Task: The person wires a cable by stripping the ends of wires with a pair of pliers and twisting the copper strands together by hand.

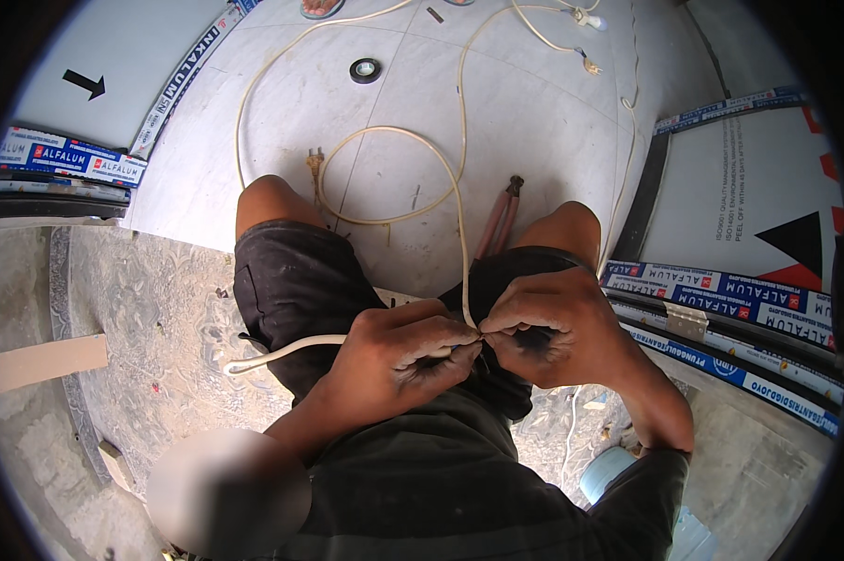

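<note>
My left hand [411, 351] is closed in a pinch in front of my lap. Out of its other side runs a cream-white electric cable [286, 353], which bends into a loop at the left. My right hand [555, 325] pinches close beside it, fingertips nearly touching the left ones. Between the fingertips the cable rising from the floor [463, 243] meets the left piece; the tips hide the exact join. Near my right knee lie pincers [502, 220] with reddish handles.
A coil of cable [375, 129] and a two-pin plug [314, 170] lie on the tiles ahead, with a black tape roll [366, 79] beyond. Farther right are another plug [591, 66] and a bulb [590, 19]. Film-wrapped frames [721, 285] stand at both sides.
</note>
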{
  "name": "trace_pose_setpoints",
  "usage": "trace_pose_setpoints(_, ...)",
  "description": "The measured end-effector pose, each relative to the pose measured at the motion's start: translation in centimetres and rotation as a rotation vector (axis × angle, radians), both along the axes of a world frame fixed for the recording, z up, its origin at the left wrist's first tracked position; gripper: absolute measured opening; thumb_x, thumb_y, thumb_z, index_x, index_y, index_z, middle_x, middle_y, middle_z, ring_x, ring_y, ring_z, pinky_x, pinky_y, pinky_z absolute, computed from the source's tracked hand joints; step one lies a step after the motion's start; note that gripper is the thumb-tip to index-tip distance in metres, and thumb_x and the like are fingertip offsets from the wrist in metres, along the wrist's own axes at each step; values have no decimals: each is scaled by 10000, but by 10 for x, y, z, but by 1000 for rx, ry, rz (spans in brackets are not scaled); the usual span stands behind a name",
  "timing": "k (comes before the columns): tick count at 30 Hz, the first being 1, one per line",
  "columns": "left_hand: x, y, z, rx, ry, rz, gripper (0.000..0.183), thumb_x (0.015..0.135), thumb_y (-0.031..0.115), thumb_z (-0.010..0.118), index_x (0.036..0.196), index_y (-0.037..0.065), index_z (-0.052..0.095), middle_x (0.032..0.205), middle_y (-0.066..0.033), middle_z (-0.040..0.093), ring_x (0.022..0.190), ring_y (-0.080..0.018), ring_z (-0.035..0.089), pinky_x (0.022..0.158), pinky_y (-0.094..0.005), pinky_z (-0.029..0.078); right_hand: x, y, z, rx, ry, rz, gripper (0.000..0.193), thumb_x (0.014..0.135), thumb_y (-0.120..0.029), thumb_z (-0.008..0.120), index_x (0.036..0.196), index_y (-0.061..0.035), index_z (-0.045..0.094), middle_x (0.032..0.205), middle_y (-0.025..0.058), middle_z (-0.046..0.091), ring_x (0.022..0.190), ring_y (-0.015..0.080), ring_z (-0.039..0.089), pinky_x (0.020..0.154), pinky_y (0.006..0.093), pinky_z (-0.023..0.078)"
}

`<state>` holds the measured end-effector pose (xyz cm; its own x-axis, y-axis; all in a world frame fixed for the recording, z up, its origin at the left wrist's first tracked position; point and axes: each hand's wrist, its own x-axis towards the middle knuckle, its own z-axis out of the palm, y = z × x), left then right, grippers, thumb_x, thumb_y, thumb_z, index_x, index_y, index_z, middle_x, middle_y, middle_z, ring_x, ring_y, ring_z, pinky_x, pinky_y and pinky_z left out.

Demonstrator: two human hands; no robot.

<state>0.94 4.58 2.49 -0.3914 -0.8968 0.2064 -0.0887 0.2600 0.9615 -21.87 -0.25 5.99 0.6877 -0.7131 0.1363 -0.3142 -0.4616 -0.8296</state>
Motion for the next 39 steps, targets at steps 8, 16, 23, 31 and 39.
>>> trace_pose_setpoints(8,1,2,1,-42,-10,15,169,806,-52,780,965,-31,727,823,-122,715,679,-183,729,577,-280,546,5,2,6,-84,34,-42,172,712,22,786,803,-46,656,702,61,650,581,216,669,538,319,529)
trace_pose_setpoints(16,-4,8,1,-60,3,55,191,811,-26,787,986,0,716,803,-87,672,631,-201,692,547,-311,524,5,0,4,-11,-5,10,223,694,72,797,803,-21,626,682,54,616,573,162,639,512,285,482)
trace_pose_setpoints(23,-8,13,-7,-95,9,123,199,801,-41,786,982,-14,708,791,-92,668,626,-197,689,548,-304,532,8,6,-3,-60,-9,-42,226,696,36,781,775,-44,585,690,60,607,565,217,631,506,334,491)
trace_pose_setpoints(31,-6,13,-12,-131,-82,251,134,809,-55,776,931,-39,723,784,-135,701,655,-171,707,577,-269,538,16,17,-19,-115,19,-160,168,769,7,784,837,-32,635,721,76,645,598,216,664,519,319,516)
trace_pose_setpoints(39,0,5,-20,-147,-94,284,121,826,-43,763,941,-44,727,822,-126,718,692,-164,720,610,-261,552,-41,-86,-124,206,229,-574,290,953,-225,739,1126,6,711,934,108,737,793,175,708,700,301,577)
